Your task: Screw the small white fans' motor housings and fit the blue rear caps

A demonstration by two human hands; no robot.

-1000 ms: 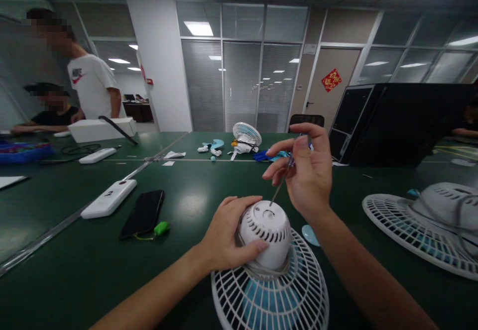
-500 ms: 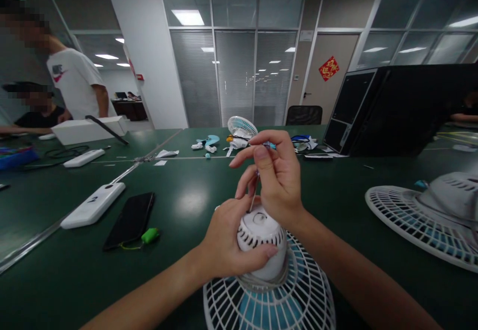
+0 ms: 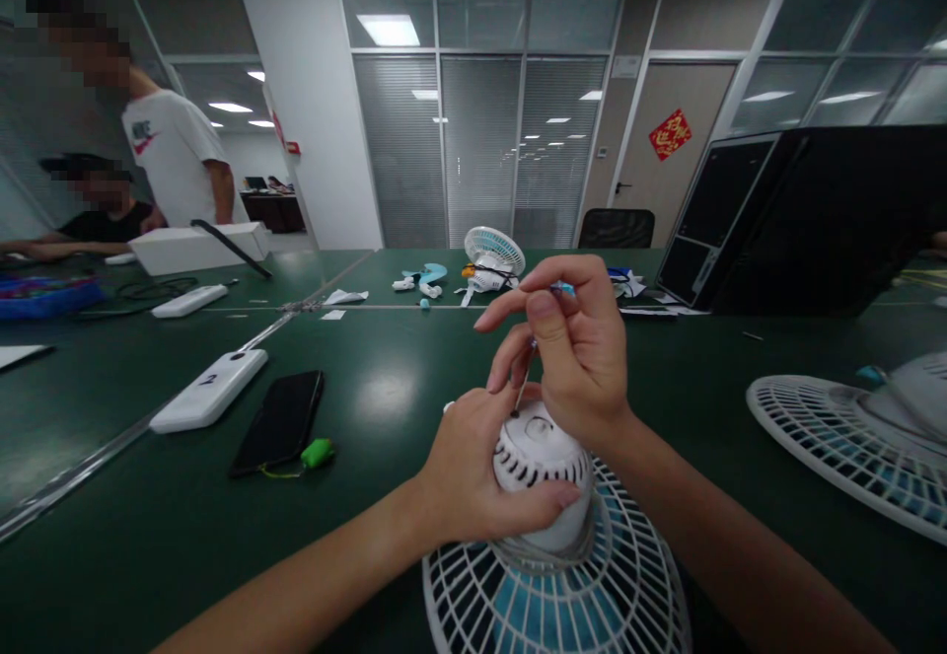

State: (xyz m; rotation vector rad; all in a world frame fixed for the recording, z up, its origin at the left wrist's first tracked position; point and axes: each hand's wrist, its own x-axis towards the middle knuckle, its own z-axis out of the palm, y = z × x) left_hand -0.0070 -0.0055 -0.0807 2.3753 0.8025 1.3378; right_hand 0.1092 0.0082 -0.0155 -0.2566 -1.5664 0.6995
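A white fan (image 3: 548, 526) lies face down on the green table in front of me, its motor housing upward and light-blue blades showing through the grille. My left hand (image 3: 473, 476) is wrapped round the housing, thumb across its near side. Above it, my right hand (image 3: 581, 358) grips a screwdriver (image 3: 525, 378) with its fingers round the handle. Its thin shaft slants down to a dark hole in the top of the housing, near my left fingers. Most of the handle is hidden in the hand; a bluish end peeks out.
A second fan (image 3: 821, 437) lies at the right, and a small fan (image 3: 494, 254) stands farther back beside loose parts. To the left are a black phone (image 3: 281, 422) with a green tag and a white numbered device (image 3: 211, 390). A large black case (image 3: 799, 220) stands at back right. Two people are at left.
The whole view has shifted, so everything appears farther right. Both hands keep their hold on the fan and the screwdriver, and the shaft tip stays at the hole.
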